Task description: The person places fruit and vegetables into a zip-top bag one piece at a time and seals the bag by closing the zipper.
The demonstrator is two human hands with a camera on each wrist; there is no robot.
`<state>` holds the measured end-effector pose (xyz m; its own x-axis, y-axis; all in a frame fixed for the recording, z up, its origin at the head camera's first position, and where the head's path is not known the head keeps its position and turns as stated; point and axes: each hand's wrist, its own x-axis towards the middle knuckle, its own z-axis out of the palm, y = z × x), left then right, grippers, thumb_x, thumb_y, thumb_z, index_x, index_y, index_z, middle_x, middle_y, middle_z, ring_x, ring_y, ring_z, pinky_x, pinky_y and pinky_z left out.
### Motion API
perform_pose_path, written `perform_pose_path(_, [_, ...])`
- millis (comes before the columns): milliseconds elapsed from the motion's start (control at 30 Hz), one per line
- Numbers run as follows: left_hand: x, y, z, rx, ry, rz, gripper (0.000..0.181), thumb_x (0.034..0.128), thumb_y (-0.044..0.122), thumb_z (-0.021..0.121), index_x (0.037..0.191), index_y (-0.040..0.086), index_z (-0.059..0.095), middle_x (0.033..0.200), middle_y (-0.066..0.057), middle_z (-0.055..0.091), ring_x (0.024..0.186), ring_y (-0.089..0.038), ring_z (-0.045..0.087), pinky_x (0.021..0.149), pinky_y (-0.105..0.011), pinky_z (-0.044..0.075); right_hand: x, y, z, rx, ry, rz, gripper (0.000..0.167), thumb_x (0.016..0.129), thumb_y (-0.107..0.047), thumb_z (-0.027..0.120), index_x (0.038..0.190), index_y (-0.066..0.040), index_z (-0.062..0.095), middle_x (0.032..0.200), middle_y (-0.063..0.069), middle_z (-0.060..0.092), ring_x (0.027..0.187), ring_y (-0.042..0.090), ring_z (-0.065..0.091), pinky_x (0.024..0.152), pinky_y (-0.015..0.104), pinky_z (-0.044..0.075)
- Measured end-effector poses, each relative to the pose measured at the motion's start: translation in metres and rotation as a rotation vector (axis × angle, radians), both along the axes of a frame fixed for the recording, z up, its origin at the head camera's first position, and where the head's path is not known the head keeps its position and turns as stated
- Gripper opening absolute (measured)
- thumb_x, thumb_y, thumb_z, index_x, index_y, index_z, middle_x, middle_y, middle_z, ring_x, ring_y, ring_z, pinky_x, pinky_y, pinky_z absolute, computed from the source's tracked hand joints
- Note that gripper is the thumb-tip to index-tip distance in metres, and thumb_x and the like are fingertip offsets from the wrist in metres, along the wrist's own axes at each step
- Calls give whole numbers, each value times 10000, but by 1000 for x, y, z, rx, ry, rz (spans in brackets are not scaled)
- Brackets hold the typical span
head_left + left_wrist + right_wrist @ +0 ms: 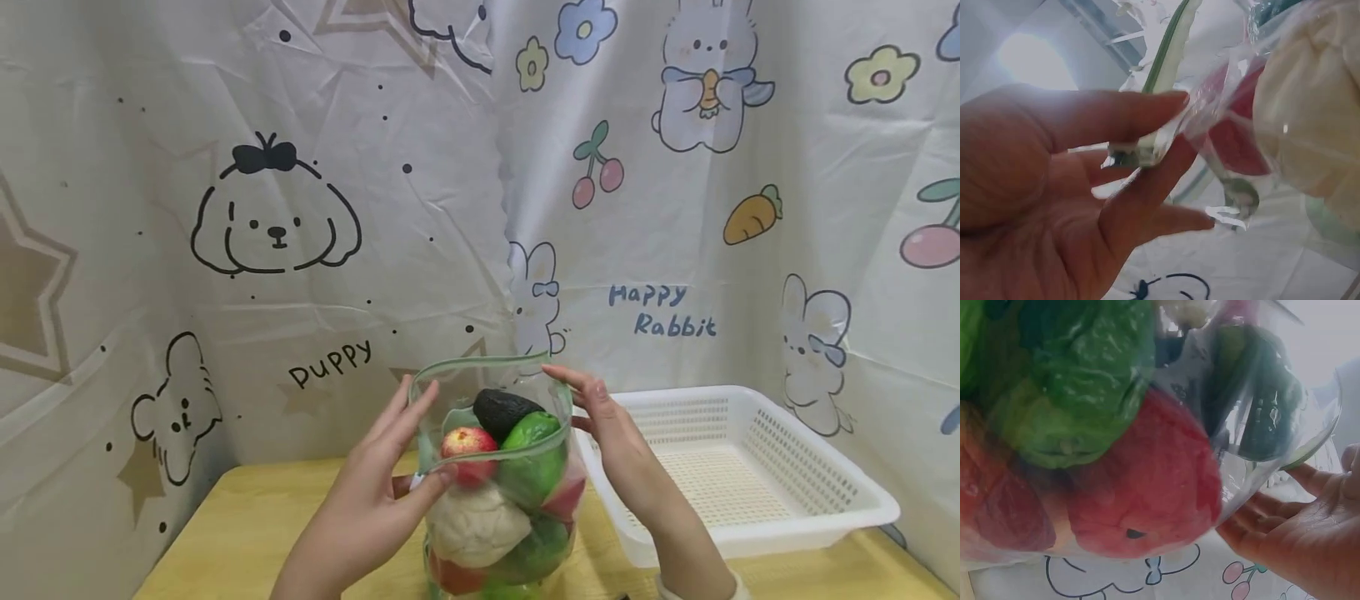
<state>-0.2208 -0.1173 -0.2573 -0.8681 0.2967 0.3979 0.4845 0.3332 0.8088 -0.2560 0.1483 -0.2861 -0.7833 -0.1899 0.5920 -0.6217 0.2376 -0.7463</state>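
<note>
A clear zip bag (491,364) with a green rim stands on the table, its mouth open at the top. Inside are a red-and-yellow apple (468,450), a black avocado (506,411), a green lime-like fruit (534,458) and a whitish cauliflower-like piece (478,527). A red piece (1154,487) shows through the plastic in the right wrist view. My left hand (367,492) pinches the bag's left rim between thumb and fingers. On the opposite side, my right hand (626,454) touches the rim with its fingers extended.
A white plastic basket (832,533) with perforated walls sits to the right, just behind my right hand. Beneath everything is a yellow wooden table (247,533). A pale printed curtain (435,208) hangs behind and around it.
</note>
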Motion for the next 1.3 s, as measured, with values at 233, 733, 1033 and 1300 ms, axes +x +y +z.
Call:
perform_pose_path(233, [13,4,5,-26,-14,406,841,842,144,842,1550,155,389,1495,-185,510,1208,-352,637,829,-397,607,2,2,-1,-20,-9,42,449,1133,-257,256,1551,-163,390,1527,86,465,1181,288,531,925,317,534])
perform_pose_path(733, [25,2,8,-113,262,412,127,818,136,850,861,237,787,745,132,699,642,-13,615,640,-229,528,-3,3,-3,-175,-42,-54,260,994,-25,625,1249,25,630,971,128,664,807,119,675,749,235,579])
perform_pose_path(1033, [11,-7,5,-36,348,518,55,873,128,798,890,176,776,843,52,746,756,-90,692,712,-294,585,4,9,8,-460,63,-264,67,943,100,631,1008,83,628,846,62,647,668,141,638,662,195,539])
perform_pose_path(1300, [-5,-13,-3,-24,243,565,67,905,228,770,944,173,776,908,21,762,824,-153,716,758,-348,581,10,18,9,-397,-26,-402,67,983,-25,639,1031,20,631,821,35,632,601,128,638,624,192,524])
